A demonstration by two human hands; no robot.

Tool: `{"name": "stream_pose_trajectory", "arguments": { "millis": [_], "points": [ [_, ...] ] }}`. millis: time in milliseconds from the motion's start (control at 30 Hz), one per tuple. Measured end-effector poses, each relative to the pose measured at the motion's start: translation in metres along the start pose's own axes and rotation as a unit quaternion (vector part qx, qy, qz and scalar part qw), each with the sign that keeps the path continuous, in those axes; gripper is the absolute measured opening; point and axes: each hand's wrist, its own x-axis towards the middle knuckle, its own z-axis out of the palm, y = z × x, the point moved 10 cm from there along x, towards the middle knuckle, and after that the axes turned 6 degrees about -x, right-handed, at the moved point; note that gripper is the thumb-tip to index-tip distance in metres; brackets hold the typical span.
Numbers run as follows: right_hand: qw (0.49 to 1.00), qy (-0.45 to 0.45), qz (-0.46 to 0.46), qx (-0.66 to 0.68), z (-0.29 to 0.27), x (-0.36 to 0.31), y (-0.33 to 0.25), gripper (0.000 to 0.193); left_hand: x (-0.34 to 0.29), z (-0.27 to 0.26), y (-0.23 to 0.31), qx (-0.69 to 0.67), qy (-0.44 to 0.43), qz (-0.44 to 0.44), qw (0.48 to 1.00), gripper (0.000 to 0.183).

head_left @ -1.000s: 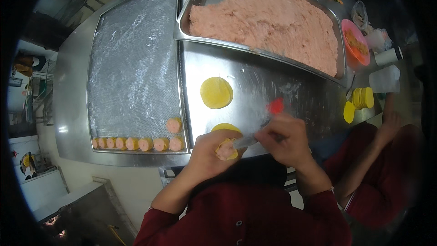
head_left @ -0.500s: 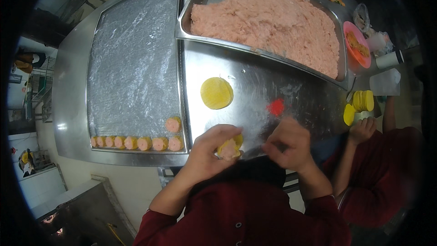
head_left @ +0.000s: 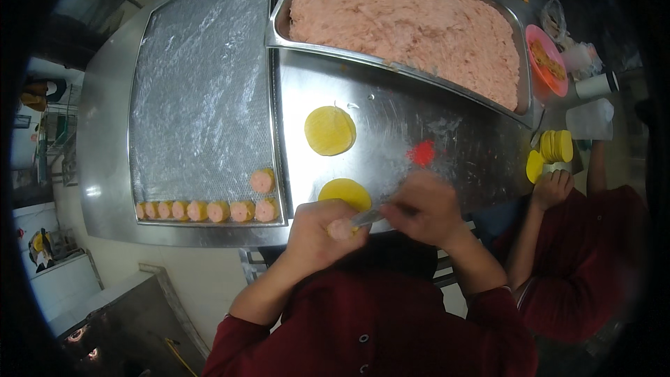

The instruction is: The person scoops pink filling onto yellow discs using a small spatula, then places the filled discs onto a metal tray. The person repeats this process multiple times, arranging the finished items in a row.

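Observation:
My left hand is closed around a small dumpling with a yellow wrapper and pink filling on top. In my right hand, which is blurred, is a thin, flat spatula whose end lies against that filling. Just beyond my left hand, a round yellow wrapper lies on the table, partly hidden. Farther off is a small pile of the same wrappers. A row of several finished dumplings lines the near edge of the mesh tray, with one more dumpling behind it at the right.
A deep steel pan of pink minced filling stands at the back. A red patch marks the steel table. To the right are a pink plate, yellow wrappers and another person's hand.
My right hand has moved left, bringing the spatula against the filling. The left hand has tightened around the dumpling, and a yellow wrapper on the table beyond it shows more fully.

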Motion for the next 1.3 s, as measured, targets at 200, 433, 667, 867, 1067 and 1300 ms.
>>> {"name": "stream_pose_trajectory", "arguments": {
  "millis": [200,433,667,867,1067,1300],
  "points": [
    [0.999,0.021,0.019,0.036,-0.002,-0.002,-0.006,0.026,0.004,0.008,0.008,0.049,-0.018,0.026,0.998,0.02],
    [0.984,0.012,0.133,0.115,-0.009,-0.015,0.028,0.02,0.011,0.003,0.011,-0.001,-0.015,0.035,0.999,0.035],
    [0.992,-0.017,0.034,0.121,-0.012,-0.001,0.007,0.019,0.009,0.002,0.007,-0.054,0.0,0.015,0.998,0.023],
    [0.996,-0.021,0.027,0.083,0.002,0.004,0.002,0.022,0.0,0.007,0.007,-0.007,-0.022,-0.029,0.999,0.017],
    [0.994,0.005,0.033,0.108,-0.004,0.0,0.002,0.022,0.002,0.005,0.01,0.003,-0.009,-0.004,1.0,0.017],
    [0.994,-0.001,0.071,0.084,-0.002,-0.002,0.003,0.018,0.005,0.005,0.011,0.012,0.0,-0.006,1.0,0.018]
  ]
}}
